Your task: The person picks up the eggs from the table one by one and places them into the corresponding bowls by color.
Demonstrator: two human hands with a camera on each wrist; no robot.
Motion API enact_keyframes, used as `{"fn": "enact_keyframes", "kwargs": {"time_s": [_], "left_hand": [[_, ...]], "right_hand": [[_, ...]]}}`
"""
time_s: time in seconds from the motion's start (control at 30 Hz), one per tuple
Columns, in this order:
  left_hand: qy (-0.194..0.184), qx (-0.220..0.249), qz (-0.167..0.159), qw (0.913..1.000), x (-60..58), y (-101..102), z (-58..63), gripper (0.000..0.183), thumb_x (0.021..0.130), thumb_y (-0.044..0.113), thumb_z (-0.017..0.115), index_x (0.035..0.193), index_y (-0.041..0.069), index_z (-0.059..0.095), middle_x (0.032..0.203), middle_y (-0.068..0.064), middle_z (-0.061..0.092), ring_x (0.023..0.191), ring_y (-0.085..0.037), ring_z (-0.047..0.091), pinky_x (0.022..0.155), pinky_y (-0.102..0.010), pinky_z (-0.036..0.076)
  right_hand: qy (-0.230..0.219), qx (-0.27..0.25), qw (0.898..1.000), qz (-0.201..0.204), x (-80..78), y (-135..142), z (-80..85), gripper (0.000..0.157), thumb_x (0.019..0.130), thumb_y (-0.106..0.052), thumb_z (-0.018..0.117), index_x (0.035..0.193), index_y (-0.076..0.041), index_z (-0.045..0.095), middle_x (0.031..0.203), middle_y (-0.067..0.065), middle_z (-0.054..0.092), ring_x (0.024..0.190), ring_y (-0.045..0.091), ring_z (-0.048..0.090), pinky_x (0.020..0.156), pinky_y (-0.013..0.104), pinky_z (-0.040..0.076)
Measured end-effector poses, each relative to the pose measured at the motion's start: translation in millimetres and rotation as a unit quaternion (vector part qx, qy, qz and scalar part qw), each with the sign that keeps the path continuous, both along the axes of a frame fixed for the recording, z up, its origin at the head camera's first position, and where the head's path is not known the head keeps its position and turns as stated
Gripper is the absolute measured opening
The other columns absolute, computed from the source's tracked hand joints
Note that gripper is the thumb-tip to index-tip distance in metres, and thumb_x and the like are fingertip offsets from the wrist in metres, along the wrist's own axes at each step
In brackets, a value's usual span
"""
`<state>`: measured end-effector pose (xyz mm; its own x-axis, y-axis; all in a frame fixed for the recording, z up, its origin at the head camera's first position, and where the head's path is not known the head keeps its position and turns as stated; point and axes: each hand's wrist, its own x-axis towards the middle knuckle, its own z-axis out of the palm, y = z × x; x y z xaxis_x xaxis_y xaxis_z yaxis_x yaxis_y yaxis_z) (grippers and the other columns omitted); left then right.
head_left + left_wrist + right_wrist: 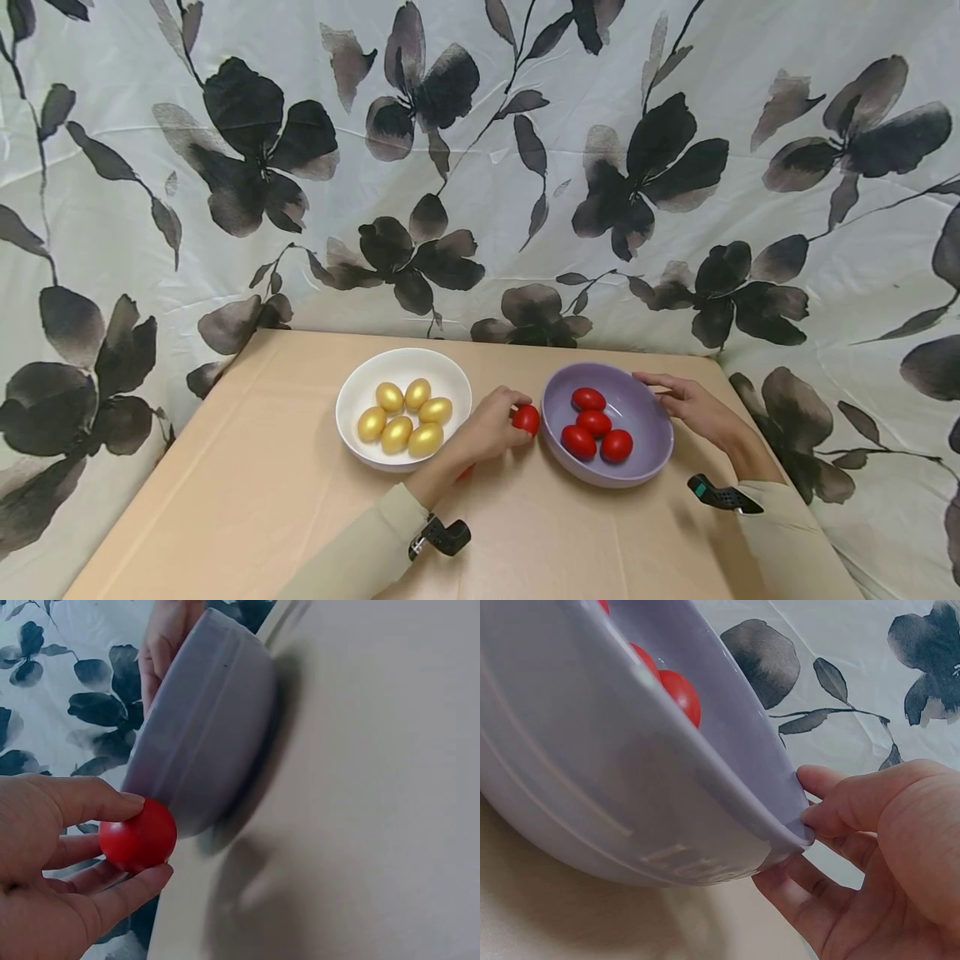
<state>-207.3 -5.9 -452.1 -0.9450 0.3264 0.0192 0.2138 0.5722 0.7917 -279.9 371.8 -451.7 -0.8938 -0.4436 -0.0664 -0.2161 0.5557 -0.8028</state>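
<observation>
My left hand pinches a shiny red egg between thumb and fingertips, just left of the purple bowl. In the left wrist view that red egg is held up beside the bowl's outer wall. Several red eggs lie inside the purple bowl. At the bowl's right side my right hand grips the rim, thumb at the inner edge and fingers against the outside. A bit of another red thing shows under my left wrist, mostly hidden.
A white bowl with several gold eggs stands left of my left hand. Both bowls rest on a tan table. Behind it hangs a white cloth with dark flowers.
</observation>
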Motion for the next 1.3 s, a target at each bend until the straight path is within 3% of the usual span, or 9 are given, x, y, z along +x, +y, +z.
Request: {"fn": "enact_keyframes", "kwargs": {"time_s": [0.17, 0.27, 0.77, 1.3], "left_hand": [[-0.009, 0.011, -0.002, 0.9999, 1.0, -2, 10.3, 0.051, 0.084, 0.009, 0.08, 0.132, 0.002, 0.064, 0.12, -0.01, 0.059, 0.111, -0.026, 0.062, 0.09, -0.032, 0.058], [-0.013, 0.018, -0.004, 0.9997, 0.4, -4, 15.7, 0.052, 0.084, 0.01, 0.079, 0.133, 0.003, 0.064, 0.121, -0.009, 0.059, 0.112, -0.025, 0.062, 0.09, -0.032, 0.058], [0.007, 0.048, -0.038, 0.9981, -10.0, 0, 29.8, 0.045, 0.084, 0.006, 0.078, 0.128, 0.002, 0.067, 0.121, -0.009, 0.06, 0.114, -0.03, 0.064, 0.09, -0.03, 0.058], [-0.019, 0.065, -0.051, 0.9964, -19.8, 16, 36.6, 0.048, 0.084, 0.01, 0.081, 0.129, 0.007, 0.067, 0.13, -0.007, 0.058, 0.117, -0.026, 0.062, 0.083, -0.026, 0.06]], "right_hand": [[0.002, -0.007, 1.0, 0.002, -0.7, 0, -1.3, 0.047, 0.104, -0.004, 0.046, 0.149, -0.015, 0.053, 0.153, 0.017, 0.049, 0.14, 0.044, 0.042, 0.097, 0.02, 0.048], [0.002, -0.011, 1.0, 0.004, -0.8, 0, -1.2, 0.047, 0.104, -0.003, 0.045, 0.149, -0.014, 0.052, 0.153, 0.017, 0.048, 0.141, 0.044, 0.041, 0.095, 0.014, 0.045], [-0.003, -0.01, 1.0, 0.001, -2.1, 1, -1.7, 0.048, 0.103, -0.003, 0.047, 0.149, -0.016, 0.053, 0.154, 0.016, 0.048, 0.142, 0.045, 0.04, 0.095, 0.015, 0.044], [-0.004, -0.011, 1.0, 0.003, -2.7, 2, -2.6, 0.047, 0.104, -0.005, 0.047, 0.15, -0.016, 0.052, 0.155, 0.017, 0.046, 0.143, 0.045, 0.038, 0.095, 0.014, 0.044]]}}
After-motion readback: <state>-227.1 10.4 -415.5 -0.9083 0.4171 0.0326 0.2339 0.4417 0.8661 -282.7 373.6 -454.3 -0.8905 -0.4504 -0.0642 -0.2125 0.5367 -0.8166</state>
